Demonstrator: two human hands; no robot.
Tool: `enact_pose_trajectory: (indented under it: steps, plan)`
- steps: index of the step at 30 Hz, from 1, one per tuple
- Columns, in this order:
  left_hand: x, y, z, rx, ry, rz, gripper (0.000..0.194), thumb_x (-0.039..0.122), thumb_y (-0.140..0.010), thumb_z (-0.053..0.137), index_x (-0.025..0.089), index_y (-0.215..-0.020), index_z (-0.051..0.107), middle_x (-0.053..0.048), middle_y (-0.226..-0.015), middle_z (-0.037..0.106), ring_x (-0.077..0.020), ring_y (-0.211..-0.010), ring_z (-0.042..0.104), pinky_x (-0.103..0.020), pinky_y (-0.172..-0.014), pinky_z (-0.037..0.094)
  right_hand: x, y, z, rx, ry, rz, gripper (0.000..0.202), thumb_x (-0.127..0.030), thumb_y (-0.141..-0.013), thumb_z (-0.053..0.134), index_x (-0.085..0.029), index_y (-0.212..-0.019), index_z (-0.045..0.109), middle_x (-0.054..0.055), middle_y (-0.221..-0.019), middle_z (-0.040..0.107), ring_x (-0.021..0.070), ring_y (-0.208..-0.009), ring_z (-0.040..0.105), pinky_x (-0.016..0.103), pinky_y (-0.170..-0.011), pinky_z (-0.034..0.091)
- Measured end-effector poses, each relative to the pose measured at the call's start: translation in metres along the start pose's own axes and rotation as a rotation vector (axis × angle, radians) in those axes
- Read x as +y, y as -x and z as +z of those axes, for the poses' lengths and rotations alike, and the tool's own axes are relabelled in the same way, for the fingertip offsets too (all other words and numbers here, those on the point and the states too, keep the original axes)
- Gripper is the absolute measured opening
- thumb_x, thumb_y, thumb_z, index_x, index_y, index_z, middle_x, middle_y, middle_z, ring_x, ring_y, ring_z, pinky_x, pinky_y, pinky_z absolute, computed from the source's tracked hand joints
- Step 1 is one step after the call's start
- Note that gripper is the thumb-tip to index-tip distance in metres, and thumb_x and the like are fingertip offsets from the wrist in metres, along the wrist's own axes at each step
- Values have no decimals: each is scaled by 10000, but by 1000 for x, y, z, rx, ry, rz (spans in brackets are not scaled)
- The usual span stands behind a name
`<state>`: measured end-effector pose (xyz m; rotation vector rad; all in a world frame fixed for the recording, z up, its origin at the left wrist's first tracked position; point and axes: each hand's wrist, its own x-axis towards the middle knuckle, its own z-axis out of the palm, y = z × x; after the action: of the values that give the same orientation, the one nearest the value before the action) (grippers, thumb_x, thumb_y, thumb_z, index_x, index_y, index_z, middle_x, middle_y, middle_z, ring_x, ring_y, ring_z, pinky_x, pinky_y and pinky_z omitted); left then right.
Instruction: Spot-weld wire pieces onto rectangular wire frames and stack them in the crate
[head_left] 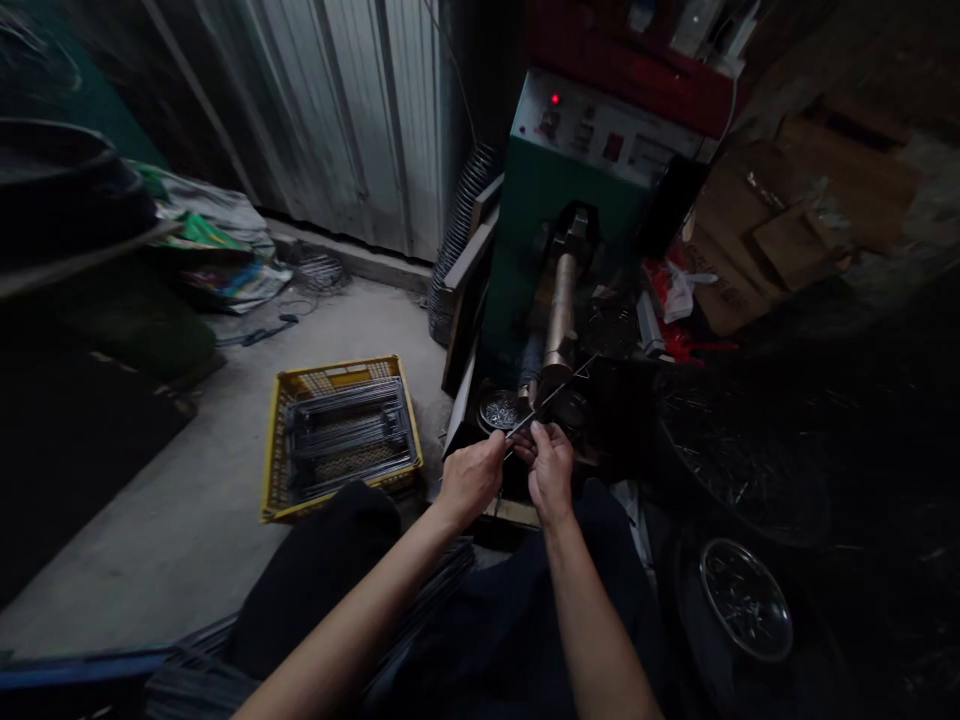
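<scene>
My left hand [472, 478] is closed around the near end of a thin metal rod [559, 388]. The rod slants away to the upper right, below the end of a copper-coloured machine arm [561, 315]. My right hand [551, 468] pinches the same rod a little farther along, thumb on top. Whether the rod touches the machine is too dark to tell. Just beyond my left hand sits a small round dish [484, 418] of little shiny metal pieces. The arm juts from a green machine [514, 260] with a lit red lamp [555, 99].
On the floor to the left stands a yellow plastic crate [268, 460] with wire frames inside. More metal rods [206, 665] lie by my left leg. A round bowl [780, 655] of small metal parts is at lower right. Cardboard boxes [727, 265] stand behind, right of the machine.
</scene>
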<state>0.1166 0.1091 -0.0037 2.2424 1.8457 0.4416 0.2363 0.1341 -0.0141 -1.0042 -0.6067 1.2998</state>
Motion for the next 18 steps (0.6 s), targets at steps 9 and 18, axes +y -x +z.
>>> enact_pose_trajectory:
  steps: [9, 18]
  plan:
    - [-4, -12, -2, -2, 14, 8, 193, 242, -963, 345, 215, -1000, 532, -67, -839, 729, -245, -751, 700, -285, -565, 379, -3, -11, 5, 3, 8, 10, 292, -357, -697, 757, -178, -774, 539, 15, -711, 719, 143, -582, 693, 225, -544, 563]
    - [-1, -17, -1, -26, 8, 24, 298, 286, -987, 266, 190, -1017, 545, -109, -819, 719, -276, -744, 701, -300, -558, 400, -5, -10, 0, 27, 81, -2, 317, -412, -707, 758, -172, -788, 567, 4, -675, 706, 136, -545, 669, 237, -537, 548]
